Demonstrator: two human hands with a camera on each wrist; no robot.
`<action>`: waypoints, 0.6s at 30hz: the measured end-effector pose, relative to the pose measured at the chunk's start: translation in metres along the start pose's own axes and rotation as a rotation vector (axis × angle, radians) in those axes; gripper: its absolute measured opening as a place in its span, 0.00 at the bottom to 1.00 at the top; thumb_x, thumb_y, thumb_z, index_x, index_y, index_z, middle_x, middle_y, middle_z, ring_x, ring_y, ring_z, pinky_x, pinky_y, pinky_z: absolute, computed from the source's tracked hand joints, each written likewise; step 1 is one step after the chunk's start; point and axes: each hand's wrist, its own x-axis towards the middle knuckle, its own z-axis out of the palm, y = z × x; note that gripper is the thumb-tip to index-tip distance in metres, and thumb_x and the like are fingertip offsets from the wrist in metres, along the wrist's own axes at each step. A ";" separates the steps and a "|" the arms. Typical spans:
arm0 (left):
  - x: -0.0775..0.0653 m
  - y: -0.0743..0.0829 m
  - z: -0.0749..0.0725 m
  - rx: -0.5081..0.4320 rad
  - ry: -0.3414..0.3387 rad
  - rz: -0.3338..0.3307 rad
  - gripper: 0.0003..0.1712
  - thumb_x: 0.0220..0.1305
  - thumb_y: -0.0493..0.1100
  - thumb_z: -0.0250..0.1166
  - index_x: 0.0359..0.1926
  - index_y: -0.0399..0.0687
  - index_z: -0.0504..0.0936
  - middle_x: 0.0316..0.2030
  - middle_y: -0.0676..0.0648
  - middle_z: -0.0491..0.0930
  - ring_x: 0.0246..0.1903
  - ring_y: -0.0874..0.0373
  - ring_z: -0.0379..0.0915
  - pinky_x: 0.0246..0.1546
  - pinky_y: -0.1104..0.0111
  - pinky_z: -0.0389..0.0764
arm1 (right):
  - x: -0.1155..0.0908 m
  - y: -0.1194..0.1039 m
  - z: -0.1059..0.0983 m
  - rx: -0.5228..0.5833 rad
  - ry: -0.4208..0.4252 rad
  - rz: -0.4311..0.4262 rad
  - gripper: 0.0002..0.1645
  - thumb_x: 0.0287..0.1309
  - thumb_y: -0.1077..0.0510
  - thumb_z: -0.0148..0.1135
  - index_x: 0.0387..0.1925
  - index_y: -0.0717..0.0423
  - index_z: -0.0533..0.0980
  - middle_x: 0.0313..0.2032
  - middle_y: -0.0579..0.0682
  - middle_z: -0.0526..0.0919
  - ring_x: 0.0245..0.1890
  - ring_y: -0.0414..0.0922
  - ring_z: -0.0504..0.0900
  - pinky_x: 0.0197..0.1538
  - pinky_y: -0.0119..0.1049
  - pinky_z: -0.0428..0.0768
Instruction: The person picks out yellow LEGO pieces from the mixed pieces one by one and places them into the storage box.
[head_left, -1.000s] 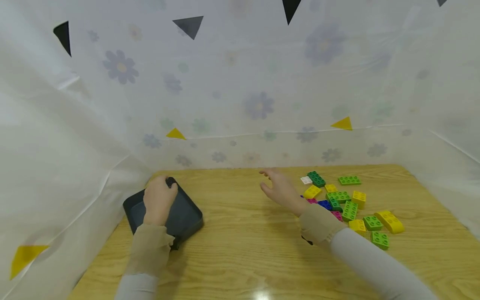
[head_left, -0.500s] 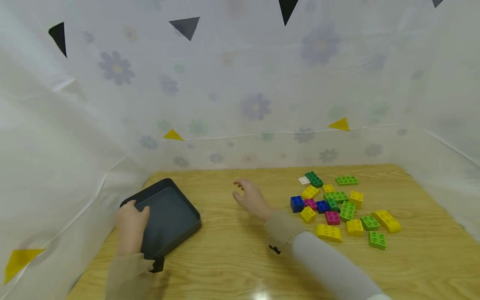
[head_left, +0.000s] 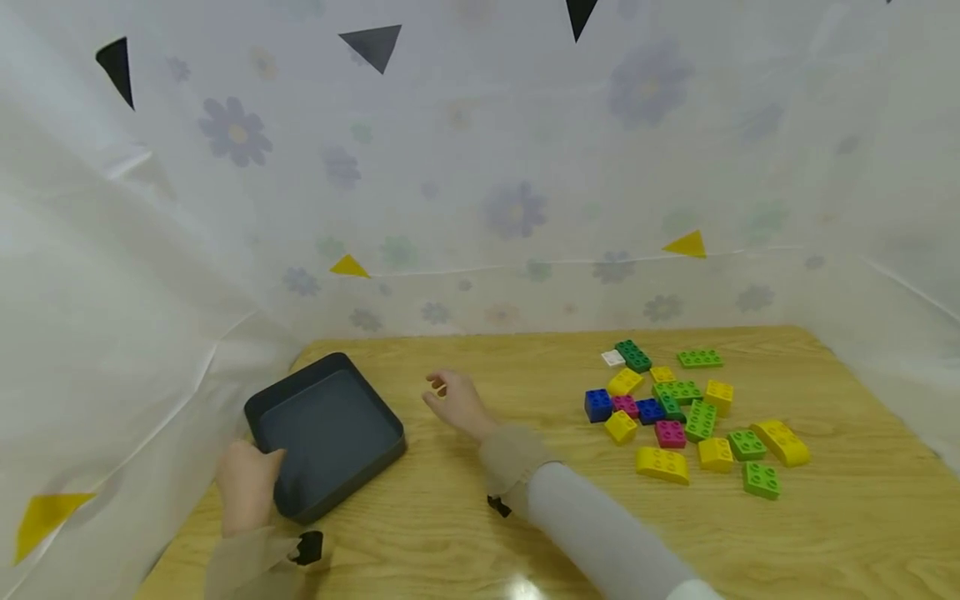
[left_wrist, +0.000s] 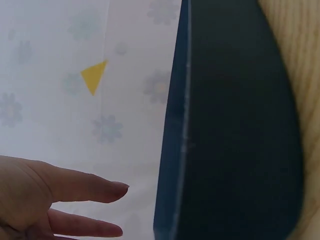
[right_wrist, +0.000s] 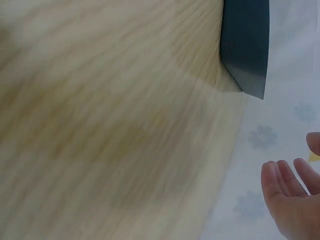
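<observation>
Left hand: thumb and fingers extended, spread, holding nothing; just beside the near-left side of the dark tray. Tray sits on the left part of the worktop. Right hand: fingers loosely bent, nothing held, right of tray. Multicolored toy bricks scattered farther right, mostly yellow and green.

on the table before me, the tray lies left, my left hand just beside it; toy bricks lie right, my right hand between them and the tray. a curtain hangs behind the table.
</observation>
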 end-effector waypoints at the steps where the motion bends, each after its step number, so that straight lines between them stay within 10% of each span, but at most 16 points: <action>1: 0.000 -0.001 0.001 0.012 -0.007 0.006 0.20 0.47 0.36 0.62 0.29 0.13 0.75 0.29 0.20 0.75 0.31 0.27 0.71 0.36 0.43 0.73 | 0.001 0.000 0.004 0.006 -0.002 0.003 0.21 0.62 0.60 0.54 0.56 0.63 0.71 0.50 0.62 0.75 0.47 0.52 0.76 0.46 0.41 0.78; 10: -0.003 -0.015 0.007 0.012 -0.171 -0.072 0.20 0.52 0.37 0.58 0.35 0.16 0.75 0.35 0.23 0.76 0.34 0.31 0.74 0.37 0.47 0.76 | -0.001 0.004 0.041 0.074 -0.031 0.023 0.21 0.61 0.61 0.54 0.53 0.71 0.72 0.46 0.62 0.79 0.45 0.55 0.78 0.43 0.38 0.79; 18: -0.005 -0.021 0.009 -0.003 -0.170 -0.078 0.24 0.46 0.34 0.51 0.42 0.14 0.73 0.42 0.21 0.74 0.42 0.28 0.71 0.42 0.45 0.74 | -0.004 0.002 0.053 0.111 -0.018 0.023 0.18 0.60 0.63 0.55 0.49 0.71 0.75 0.45 0.63 0.80 0.42 0.54 0.80 0.40 0.36 0.80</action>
